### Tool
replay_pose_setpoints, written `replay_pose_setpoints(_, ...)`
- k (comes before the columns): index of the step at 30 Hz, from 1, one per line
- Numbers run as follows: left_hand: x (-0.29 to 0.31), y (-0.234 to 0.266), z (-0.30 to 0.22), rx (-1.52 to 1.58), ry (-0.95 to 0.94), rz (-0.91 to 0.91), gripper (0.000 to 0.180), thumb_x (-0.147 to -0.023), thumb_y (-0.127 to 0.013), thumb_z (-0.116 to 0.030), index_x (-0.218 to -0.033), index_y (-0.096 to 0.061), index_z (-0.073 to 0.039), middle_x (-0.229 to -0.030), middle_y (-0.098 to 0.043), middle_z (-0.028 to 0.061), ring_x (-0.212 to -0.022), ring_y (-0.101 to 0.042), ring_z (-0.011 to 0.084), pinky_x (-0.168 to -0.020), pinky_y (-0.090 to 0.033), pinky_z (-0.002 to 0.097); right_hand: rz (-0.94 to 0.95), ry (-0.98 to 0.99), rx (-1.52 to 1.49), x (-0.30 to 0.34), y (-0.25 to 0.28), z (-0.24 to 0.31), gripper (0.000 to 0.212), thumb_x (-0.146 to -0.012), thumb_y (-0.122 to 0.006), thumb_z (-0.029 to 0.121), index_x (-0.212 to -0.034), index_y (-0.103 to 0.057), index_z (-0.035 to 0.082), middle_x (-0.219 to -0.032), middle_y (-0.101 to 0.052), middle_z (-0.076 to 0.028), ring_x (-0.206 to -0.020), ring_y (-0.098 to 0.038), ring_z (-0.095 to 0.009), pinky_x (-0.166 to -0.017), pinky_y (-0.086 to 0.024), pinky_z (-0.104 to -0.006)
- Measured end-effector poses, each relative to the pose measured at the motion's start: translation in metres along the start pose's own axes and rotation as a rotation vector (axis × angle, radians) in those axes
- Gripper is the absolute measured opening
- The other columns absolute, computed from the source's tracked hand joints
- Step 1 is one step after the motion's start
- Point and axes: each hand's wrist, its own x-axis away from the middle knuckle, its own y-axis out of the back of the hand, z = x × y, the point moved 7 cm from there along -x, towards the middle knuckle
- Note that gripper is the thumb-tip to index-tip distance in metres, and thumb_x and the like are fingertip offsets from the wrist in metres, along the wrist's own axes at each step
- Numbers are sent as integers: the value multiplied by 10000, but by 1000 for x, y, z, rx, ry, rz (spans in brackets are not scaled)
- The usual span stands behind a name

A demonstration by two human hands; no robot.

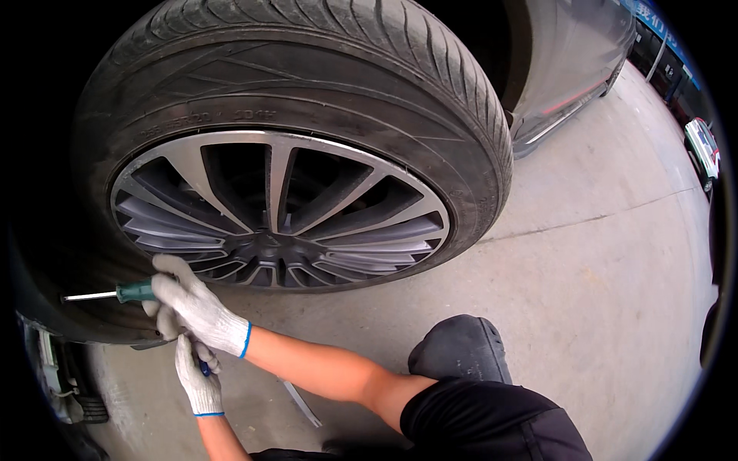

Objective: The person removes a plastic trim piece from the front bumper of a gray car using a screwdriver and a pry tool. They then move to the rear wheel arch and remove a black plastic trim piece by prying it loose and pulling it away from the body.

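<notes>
- Dark car body (569, 54) parked on the grey concrete floor (600, 253), filling the far side of the view.
- Large black tyre (307, 84) with a silver multi-spoke alloy rim (277, 211), standing upright on the floor, right in front.
- Bent knee in dark trousers (461, 349) down on the floor, near the tyre's lower right.
- Right hand (196, 307) in a white knit glove with blue cuff, clamped around a green-handled screwdriver (134, 292); metal shaft pointing left, lying against the tyre's lower left sidewall.
- Left hand (198, 380), gloved the same, just below the right one, fingers curled shut on a small dark blue object (204, 369), mostly hidden.
- Thin pale strip (301, 405) flat on the floor under the right forearm.
</notes>
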Motion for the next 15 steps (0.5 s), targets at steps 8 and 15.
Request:
replay_pose_setpoints(8, 3, -1, 2, 53, 35, -47, 312, -1011, -586, -437, -909, -597, -142, -568, -466, -51, -451, -420, 79, -423, -283, 228, 33, 145, -162, -2, 0, -3, 394, -1013, -546, 220, -1366, -482, 58, -840, -602, -56, -731, -579, -104, -657, -503, -253)
replay_pose_setpoints(15, 0, -4, 0, -8, 12, 17, 366, -1017, -570, -461, -851, -556, -135, -565, -467, -33, -444, -418, 96, -411, -301, 248, 112, 406, 199, -20, 10, -12, 490, -976, -535, 44, -1452, -431, 92, -1184, -565, -112, -911, -622, -140, -793, -555, -278)
